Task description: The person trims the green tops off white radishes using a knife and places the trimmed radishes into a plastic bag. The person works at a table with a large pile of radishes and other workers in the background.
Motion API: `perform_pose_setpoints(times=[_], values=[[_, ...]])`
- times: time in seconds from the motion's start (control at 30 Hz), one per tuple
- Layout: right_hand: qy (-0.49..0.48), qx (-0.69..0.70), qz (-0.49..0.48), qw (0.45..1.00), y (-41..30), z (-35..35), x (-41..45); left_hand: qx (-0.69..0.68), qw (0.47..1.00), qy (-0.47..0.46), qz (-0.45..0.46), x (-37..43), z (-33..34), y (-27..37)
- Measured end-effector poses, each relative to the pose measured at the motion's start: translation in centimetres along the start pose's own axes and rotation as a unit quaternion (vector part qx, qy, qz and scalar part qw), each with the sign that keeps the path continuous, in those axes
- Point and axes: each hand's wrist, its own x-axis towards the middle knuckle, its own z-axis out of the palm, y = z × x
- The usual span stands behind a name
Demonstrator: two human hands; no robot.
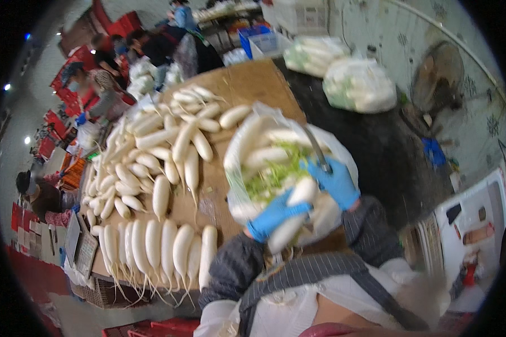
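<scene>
My left hand [274, 217], in a blue glove, grips a white daikon radish [305, 190] across its middle. The radish is held at a slant over a clear plastic bag [346, 162]. In my right hand [337, 181], also gloved in blue, is a knife [315, 145] whose grey blade points away from me. My right fingertips are close to the upper end of the held radish; whether they touch it I cannot tell. Inside the bag, more radishes [266, 158] surround a heap of cut green leaf stalks [278, 172].
A brown board [259, 80] covers the table. Many loose daikons [152, 139] are piled left, with a row [154, 244] along the near edge. Two filled bags [360, 86] stand on the dark surface [375, 168] at right. A fan [438, 78] and co-workers [97, 92] are farther off.
</scene>
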Motion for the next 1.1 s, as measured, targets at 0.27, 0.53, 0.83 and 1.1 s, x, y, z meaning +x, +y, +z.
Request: perform_pose_setpoints(times=[0.27,0.53,0.83,1.1], values=[[0.005,-0.056,-0.104,0.993,2.6,-1.9,-0.9,-0.173,0.981,0.075,0.045,-0.7,-2.4,-0.8],[-0.032,-0.217,-0.215,0.952,2.1,-1.3,-2.1,-0.188,0.981,0.044,0.022,-1.3,-2.3,-1.4],[-0.044,-0.239,-0.204,0.948,1.7,-1.5,-2.2,-0.169,0.985,0.007,0.017,-1.9,-1.5,-0.8],[-0.128,-0.405,-0.061,0.903,4.2,-4.7,-0.2,-0.162,0.975,-0.061,0.138,-2.1,-2.6,0.3]])
